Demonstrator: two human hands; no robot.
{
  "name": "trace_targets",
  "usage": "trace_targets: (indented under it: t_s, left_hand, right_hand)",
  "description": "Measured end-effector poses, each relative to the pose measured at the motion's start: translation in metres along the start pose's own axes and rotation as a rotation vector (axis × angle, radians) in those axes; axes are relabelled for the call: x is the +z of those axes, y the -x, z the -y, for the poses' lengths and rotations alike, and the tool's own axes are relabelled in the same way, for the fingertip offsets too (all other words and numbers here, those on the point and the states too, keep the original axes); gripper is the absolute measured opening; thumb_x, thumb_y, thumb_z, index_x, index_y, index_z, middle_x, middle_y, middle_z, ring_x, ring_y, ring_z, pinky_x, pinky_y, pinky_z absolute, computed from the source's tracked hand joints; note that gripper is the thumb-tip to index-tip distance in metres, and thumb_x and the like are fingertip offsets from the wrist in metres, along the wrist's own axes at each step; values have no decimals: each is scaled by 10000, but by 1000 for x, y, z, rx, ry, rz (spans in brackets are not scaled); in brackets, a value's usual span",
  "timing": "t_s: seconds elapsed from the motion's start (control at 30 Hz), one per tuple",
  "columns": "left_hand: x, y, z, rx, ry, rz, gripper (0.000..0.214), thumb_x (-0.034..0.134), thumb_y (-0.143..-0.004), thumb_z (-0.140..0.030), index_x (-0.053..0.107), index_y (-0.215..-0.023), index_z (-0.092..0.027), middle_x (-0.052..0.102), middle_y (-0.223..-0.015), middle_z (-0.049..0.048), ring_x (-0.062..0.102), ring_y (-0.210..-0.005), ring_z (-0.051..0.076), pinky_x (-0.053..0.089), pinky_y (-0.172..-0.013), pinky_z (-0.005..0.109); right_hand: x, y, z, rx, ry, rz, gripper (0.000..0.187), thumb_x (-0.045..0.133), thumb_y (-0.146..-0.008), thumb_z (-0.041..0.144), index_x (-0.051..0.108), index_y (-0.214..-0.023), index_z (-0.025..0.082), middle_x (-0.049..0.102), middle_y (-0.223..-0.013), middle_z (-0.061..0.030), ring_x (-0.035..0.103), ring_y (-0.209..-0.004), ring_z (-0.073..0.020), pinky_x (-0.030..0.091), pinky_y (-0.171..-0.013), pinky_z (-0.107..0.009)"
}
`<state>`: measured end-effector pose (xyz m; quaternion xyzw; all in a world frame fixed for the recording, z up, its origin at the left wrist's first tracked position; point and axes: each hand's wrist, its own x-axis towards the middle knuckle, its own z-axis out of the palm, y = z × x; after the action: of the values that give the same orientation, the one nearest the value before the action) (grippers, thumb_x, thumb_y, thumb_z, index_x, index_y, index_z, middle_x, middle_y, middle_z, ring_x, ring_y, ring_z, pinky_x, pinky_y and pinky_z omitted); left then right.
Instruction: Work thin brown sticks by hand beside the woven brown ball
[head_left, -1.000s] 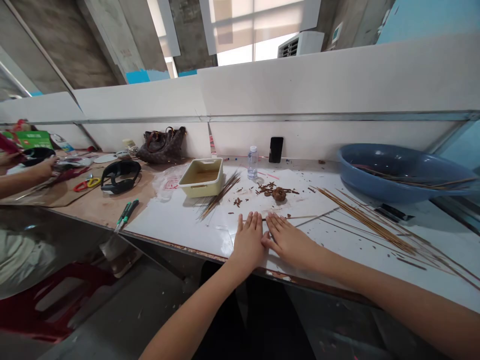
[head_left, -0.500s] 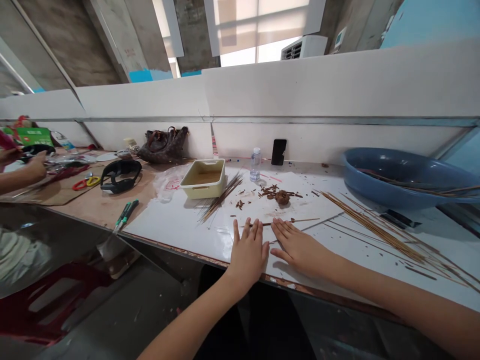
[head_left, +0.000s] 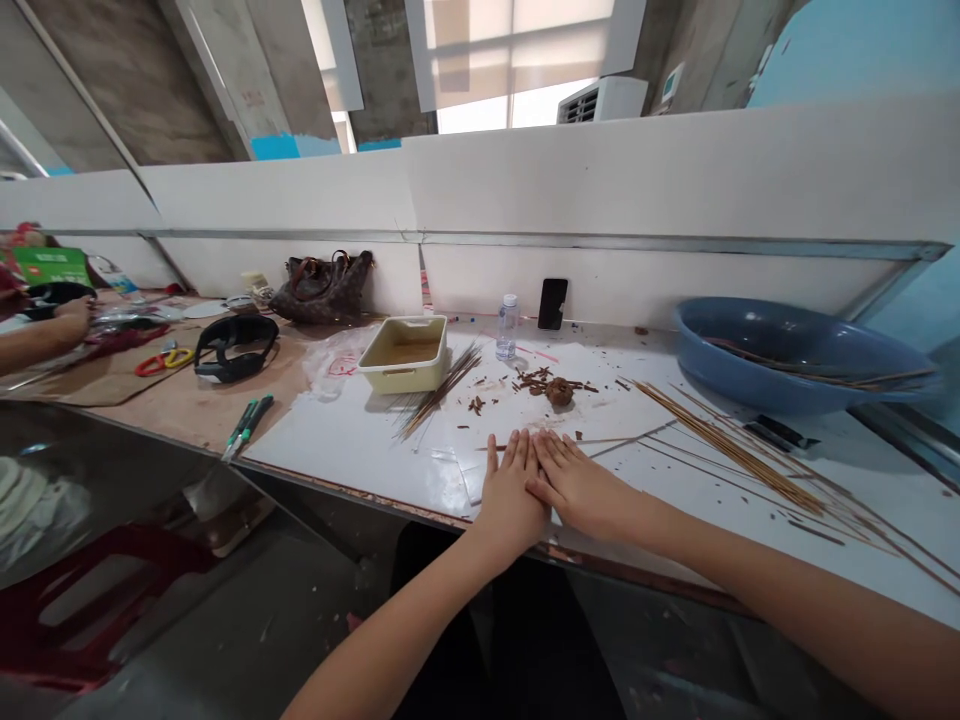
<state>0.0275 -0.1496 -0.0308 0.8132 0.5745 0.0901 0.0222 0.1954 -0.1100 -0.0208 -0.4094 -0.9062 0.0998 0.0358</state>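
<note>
My left hand (head_left: 514, 488) and my right hand (head_left: 577, 488) lie flat and close together on a white board (head_left: 427, 465), their fingers touching at the sides. Neither hand grips anything. A thin wooden stick (head_left: 626, 439) lies just beyond my fingertips, and its middle is hidden by or close to them. To the right lies a spread of long wooden sticks (head_left: 739, 455). A smaller bunch of sticks (head_left: 439, 392) sits to the left, and a brown lump (head_left: 559, 392) with scattered brown bits rests ahead of my hands.
A cream tray (head_left: 403, 352), water bottle (head_left: 507, 328) and upright phone (head_left: 553, 304) stand at the back. A blue basin (head_left: 750, 375) holds sticks at right. At left are a co-worker's hand (head_left: 71, 320), black goggles (head_left: 236, 348), scissors (head_left: 163, 359) and a handbag (head_left: 322, 290).
My hands have slid toward each other from their wider spacing half a second ago, and their fingers now touch. The view has shifted slightly.
</note>
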Motion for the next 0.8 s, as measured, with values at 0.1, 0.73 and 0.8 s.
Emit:
trace_targets:
  t_s: [0.1,0.73,0.8]
  left_hand:
    - [4,11,0,16,-4,-31,695,333,-1121,-348,285,-1784,-146,323,-1827,132,235,-1730,310,85,-1421,637]
    - [-18,-26,12,-121,-7,38,663,289,-1148,-348,382,-1724,-33,341,-1803,182,273,-1717,292,106,-1434,562]
    - [-19,-25,12,-131,-15,34,661,285,-1153,-350,375,-1726,-32,331,-1808,181,261,-1721,293,113,-1434,565]
  right_hand:
    - [9,8,-2,-30,62,-28,933,240,-1140,720,338,-1743,15,301,-1775,-295,282,-1689,-382,247,-1381,-624]
    - [8,-27,-30,-53,130,-111,819,291,-1166,592,398,-1711,-10,411,-1724,-307,382,-1651,-403,332,-1348,-636]
    - [7,-28,-30,-46,129,-116,841,281,-1164,604,375,-1716,-24,374,-1744,-309,349,-1665,-401,314,-1358,-622]
